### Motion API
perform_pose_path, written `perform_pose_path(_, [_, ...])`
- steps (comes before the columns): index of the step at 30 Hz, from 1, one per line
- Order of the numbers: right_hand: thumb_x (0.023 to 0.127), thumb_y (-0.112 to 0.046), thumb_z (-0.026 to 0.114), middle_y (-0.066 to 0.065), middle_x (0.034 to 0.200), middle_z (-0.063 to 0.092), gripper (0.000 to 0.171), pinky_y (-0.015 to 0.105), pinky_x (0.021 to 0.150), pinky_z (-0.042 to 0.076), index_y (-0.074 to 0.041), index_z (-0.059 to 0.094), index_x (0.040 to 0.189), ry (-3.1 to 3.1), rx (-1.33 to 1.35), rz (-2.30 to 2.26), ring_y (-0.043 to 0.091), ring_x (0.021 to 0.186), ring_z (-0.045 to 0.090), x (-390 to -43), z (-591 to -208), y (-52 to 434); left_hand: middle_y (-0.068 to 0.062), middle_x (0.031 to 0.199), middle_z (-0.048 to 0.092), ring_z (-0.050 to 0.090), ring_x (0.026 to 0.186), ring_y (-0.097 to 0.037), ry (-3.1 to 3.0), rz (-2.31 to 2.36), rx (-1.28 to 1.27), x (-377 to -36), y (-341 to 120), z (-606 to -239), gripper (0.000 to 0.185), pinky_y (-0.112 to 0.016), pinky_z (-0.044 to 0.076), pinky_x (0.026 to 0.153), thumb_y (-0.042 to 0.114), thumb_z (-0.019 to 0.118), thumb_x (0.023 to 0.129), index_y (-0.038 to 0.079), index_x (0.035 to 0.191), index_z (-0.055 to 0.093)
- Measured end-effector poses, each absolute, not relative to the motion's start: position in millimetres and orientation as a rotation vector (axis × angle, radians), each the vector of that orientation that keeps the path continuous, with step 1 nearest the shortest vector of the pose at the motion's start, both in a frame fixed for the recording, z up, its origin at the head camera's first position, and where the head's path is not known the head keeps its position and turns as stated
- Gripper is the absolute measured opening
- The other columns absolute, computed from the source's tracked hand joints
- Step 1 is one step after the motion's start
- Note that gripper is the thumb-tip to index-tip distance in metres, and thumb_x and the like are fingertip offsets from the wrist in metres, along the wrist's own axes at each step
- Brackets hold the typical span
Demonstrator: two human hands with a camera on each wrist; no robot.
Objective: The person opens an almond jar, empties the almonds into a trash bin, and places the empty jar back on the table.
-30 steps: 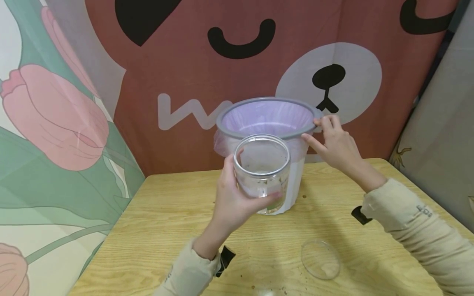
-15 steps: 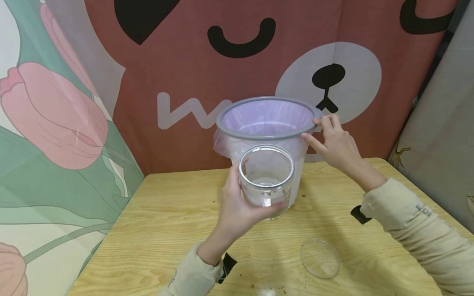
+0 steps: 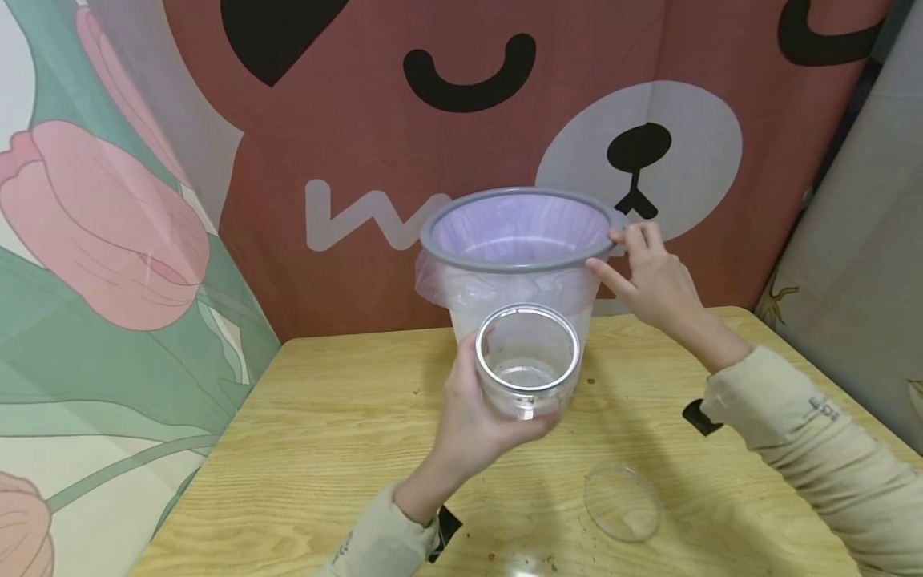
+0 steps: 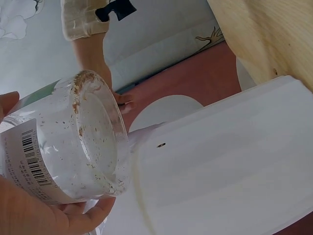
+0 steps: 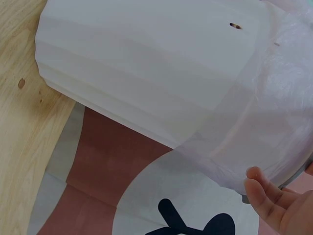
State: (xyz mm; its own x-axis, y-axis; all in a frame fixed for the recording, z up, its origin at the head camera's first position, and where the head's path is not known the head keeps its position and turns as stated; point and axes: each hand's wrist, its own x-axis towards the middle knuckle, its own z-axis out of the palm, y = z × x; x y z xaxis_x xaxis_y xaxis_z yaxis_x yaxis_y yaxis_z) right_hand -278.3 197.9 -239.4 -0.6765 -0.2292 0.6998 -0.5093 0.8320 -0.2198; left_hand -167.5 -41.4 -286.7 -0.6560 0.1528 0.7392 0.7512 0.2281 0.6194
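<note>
Your left hand (image 3: 476, 421) wraps around a clear empty jar (image 3: 528, 361), holding it upright just in front of the bin (image 3: 521, 240). Your right hand (image 3: 649, 276) pinches the bin's grey rim, likely steadying it. The jar's lid (image 3: 622, 503) lies on the wooden surface (image 3: 324, 449).

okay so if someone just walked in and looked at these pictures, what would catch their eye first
Likely the white bin with its grey rim and purple liner, standing at the back of the wooden table before a big cartoon bear backdrop. The right hand holds the rim, while the left hand grips an open clear jar in front of the bin. A clear lid lies nearer on the table.
</note>
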Motion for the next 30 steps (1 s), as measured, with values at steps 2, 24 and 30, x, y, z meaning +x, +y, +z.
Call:
perform_pose_path(2, [0.089,-0.050,0.044,0.021,0.114,0.038,0.061,0.032,0.041,0.036,0.004,0.042,0.117,-2.318,0.537,0.528,0.021,0.044,0.041,-279,-239,198,-0.006,0.117,0.049,0.050,0.102,-0.023,-1.973,-1.461,-0.833,-168,-41,-289,0.090,-0.037,0.043,0.085,0.018,0.084,0.051,0.007,0.127,0.036])
perform_pose_path(24, [0.089,-0.050,0.043,0.021,0.115,0.037,0.062,0.033,0.042,0.036,0.004,0.041,0.119,-2.343,0.524,0.541,0.022,0.046,0.042,-278,-238,197,-0.004,0.118,0.049,0.051,0.103,-0.021,-2.020,-1.474,-0.829,-168,-37,-315,0.092,-0.038,0.043,0.085,0.020,0.085,0.052,0.012,0.128,0.035])
perform_pose_path(30, [0.089,-0.050,0.043,0.021,0.116,0.037,0.062,0.032,0.042,0.036,0.004,0.041,0.120,-2.347,0.525,0.548,0.021,0.045,0.041,-277,-238,197,-0.004,0.119,0.049,0.050,0.103,-0.021,-2.035,-1.484,-0.817,-168,-38,-321,0.093,-0.039,0.043,0.085,0.021,0.085,0.052,0.012,0.129,0.034])
